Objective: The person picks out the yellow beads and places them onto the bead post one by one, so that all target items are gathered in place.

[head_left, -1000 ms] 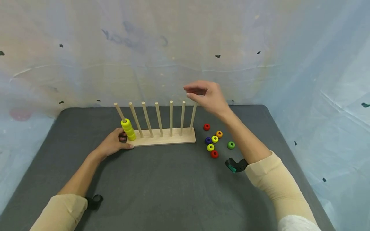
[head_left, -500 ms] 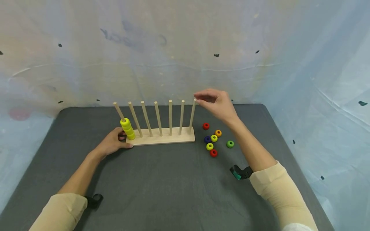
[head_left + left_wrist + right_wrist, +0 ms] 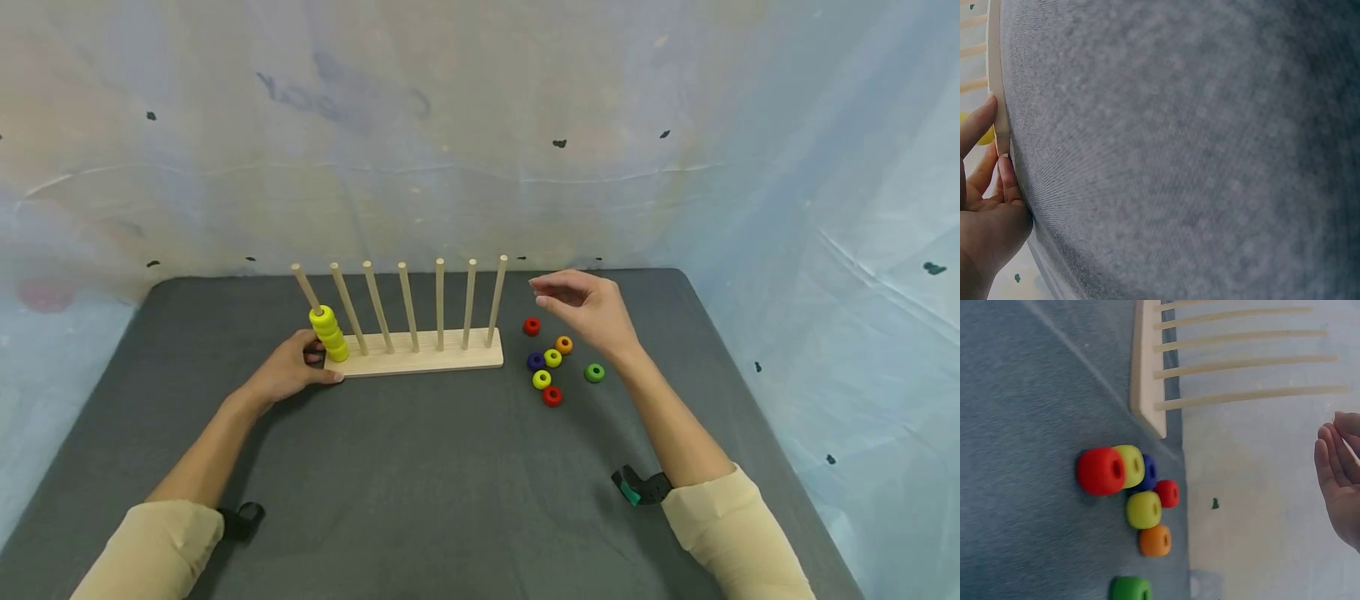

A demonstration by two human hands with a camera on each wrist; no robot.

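Observation:
A wooden base [image 3: 427, 360] with seven upright pegs stands on the dark grey table. A stack of yellow rings [image 3: 330, 333] sits on the leftmost, slanted peg; the other pegs are bare. My left hand [image 3: 315, 367] holds the base's left end, finger and thumb on its edge [image 3: 999, 125]. My right hand [image 3: 543, 292] hovers with relaxed fingers, holding nothing, just above and behind several loose rings: a red ring [image 3: 532, 326], orange [image 3: 563, 344], purple [image 3: 536, 361], two yellow, a green ring [image 3: 594, 372] and another red one [image 3: 552, 396]. The right wrist view shows these rings [image 3: 1127, 481] beside the base's end [image 3: 1147, 375].
The grey table [image 3: 450, 483] is bounded by pale plastic sheeting [image 3: 825, 208] close behind and at both sides. Its right edge runs just beyond the green ring. Black wrist straps sit on both forearms.
My right hand has dropped from the tops of the right-hand pegs and moved right, down towards the loose rings. The left hand, base and rings have not moved.

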